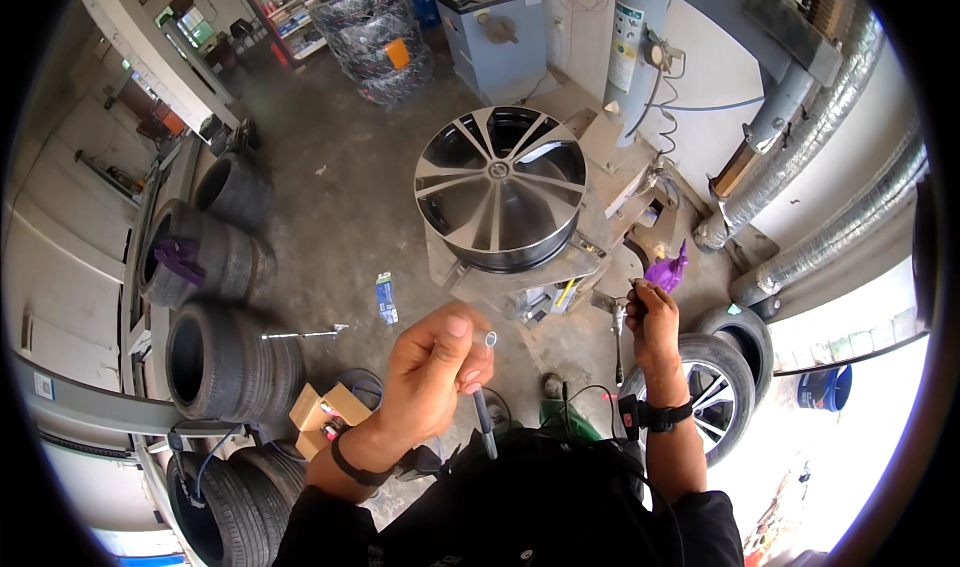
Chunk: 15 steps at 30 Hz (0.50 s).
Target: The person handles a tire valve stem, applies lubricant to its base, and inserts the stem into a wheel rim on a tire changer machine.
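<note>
My left hand (430, 362) is closed around a slim metal rod (485, 422) with a hollow, tube-like end showing past the fingers; its lower part hangs toward my dark clothing. My right hand (655, 322), raised to the right, has its fingers pinched together on a small dark piece too small to name. Just beyond those fingertips is a crumpled purple cloth or glove (667, 269); whether the hand touches it I cannot tell. Ahead of both hands, a bare black-and-silver alloy wheel rim (497, 192) lies face up on the tyre machine's table (440, 257).
Used tyres (205, 362) line the left side, one with a purple cloth (180, 260). An open cardboard box (325, 417), a lug wrench (305, 334) and a blue-white packet (386, 299) are nearby. A mounted wheel (715, 397) stands right; wrapped tyres (370, 32) are stacked behind.
</note>
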Each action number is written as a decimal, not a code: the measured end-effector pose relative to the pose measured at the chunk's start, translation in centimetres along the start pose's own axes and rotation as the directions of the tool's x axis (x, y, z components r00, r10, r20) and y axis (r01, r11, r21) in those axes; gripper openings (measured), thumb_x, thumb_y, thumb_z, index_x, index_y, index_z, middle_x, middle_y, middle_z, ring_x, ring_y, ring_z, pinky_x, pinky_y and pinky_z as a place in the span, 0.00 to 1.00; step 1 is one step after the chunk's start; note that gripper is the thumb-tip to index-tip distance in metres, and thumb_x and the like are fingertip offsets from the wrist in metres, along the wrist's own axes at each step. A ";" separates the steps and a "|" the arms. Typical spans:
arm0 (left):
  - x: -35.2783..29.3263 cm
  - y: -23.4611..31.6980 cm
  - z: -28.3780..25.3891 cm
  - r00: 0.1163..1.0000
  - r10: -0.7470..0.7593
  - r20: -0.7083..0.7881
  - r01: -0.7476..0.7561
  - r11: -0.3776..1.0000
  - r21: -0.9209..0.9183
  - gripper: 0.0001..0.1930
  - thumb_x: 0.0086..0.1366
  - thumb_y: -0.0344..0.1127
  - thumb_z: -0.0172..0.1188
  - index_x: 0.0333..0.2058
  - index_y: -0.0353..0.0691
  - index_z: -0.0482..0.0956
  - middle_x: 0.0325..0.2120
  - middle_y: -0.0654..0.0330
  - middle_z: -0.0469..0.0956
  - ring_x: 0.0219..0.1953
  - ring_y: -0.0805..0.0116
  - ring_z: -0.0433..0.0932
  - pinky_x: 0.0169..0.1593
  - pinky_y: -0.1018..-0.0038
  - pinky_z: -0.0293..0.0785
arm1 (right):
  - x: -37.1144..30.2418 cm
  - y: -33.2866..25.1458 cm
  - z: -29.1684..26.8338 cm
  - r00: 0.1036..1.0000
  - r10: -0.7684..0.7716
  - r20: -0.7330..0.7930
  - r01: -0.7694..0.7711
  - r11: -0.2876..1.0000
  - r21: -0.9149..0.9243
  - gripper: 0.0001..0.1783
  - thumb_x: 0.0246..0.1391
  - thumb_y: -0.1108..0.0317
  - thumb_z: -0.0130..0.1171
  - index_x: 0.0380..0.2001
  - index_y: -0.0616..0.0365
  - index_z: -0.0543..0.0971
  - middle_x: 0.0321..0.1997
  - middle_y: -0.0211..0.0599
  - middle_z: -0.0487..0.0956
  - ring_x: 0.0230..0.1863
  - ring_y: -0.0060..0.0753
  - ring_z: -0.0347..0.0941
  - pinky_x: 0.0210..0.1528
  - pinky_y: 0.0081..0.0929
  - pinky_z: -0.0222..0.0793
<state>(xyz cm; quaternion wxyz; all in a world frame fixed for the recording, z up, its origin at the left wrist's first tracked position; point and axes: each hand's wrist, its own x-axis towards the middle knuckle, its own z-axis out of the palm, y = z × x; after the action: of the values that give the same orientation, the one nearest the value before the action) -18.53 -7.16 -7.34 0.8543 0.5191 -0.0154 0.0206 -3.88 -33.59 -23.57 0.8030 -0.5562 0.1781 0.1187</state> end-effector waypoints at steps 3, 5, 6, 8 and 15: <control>0.5 -0.1 0.6 0.998 0.030 -0.050 -0.026 0.996 0.086 0.17 0.78 0.45 0.47 0.35 0.36 0.73 0.20 0.68 0.64 0.22 0.80 0.59 0.28 0.79 0.59 | 0.5 0.5 -0.6 1.000 0.009 -0.003 -0.008 1.000 0.011 0.10 0.62 0.64 0.57 0.41 0.58 0.78 0.28 0.25 0.76 0.25 0.18 0.68 0.26 0.18 0.62; 1.0 0.0 1.3 0.995 0.073 -0.071 -0.060 0.983 0.172 0.19 0.77 0.47 0.47 0.33 0.36 0.72 0.19 0.68 0.64 0.20 0.81 0.58 0.26 0.79 0.59 | 0.7 0.5 -0.7 1.000 0.021 -0.005 -0.021 1.000 0.011 0.10 0.62 0.64 0.57 0.41 0.58 0.78 0.29 0.25 0.76 0.26 0.18 0.68 0.26 0.17 0.62; 1.0 0.0 1.6 0.992 0.094 -0.081 -0.075 0.975 0.209 0.19 0.77 0.46 0.47 0.34 0.36 0.72 0.19 0.68 0.64 0.21 0.81 0.58 0.26 0.79 0.59 | 0.8 0.5 -0.8 1.000 0.027 -0.006 -0.027 1.000 0.012 0.10 0.62 0.64 0.57 0.41 0.58 0.78 0.29 0.25 0.76 0.26 0.18 0.68 0.27 0.17 0.62; 1.2 -0.1 2.0 0.986 0.137 -0.093 -0.106 0.954 0.281 0.18 0.77 0.45 0.47 0.35 0.35 0.72 0.19 0.68 0.64 0.21 0.81 0.59 0.27 0.79 0.60 | 1.0 0.4 -0.8 0.999 0.032 -0.007 -0.032 0.999 0.010 0.11 0.61 0.64 0.57 0.42 0.59 0.79 0.29 0.25 0.76 0.26 0.17 0.68 0.27 0.17 0.62; 1.6 -0.2 3.1 0.977 0.203 -0.071 -0.162 0.913 0.374 0.17 0.77 0.43 0.48 0.36 0.32 0.71 0.19 0.68 0.64 0.22 0.82 0.59 0.28 0.79 0.61 | 1.6 -0.1 -1.4 1.000 0.030 0.000 -0.030 0.999 0.012 0.11 0.61 0.65 0.57 0.42 0.59 0.79 0.29 0.25 0.76 0.26 0.17 0.67 0.27 0.16 0.62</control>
<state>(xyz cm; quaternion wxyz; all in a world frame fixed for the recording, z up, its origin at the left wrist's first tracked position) -16.90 -10.02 -6.03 0.7364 0.6636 -0.0134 0.1310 -2.59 -34.92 -24.61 0.8046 -0.5485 0.1874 0.1293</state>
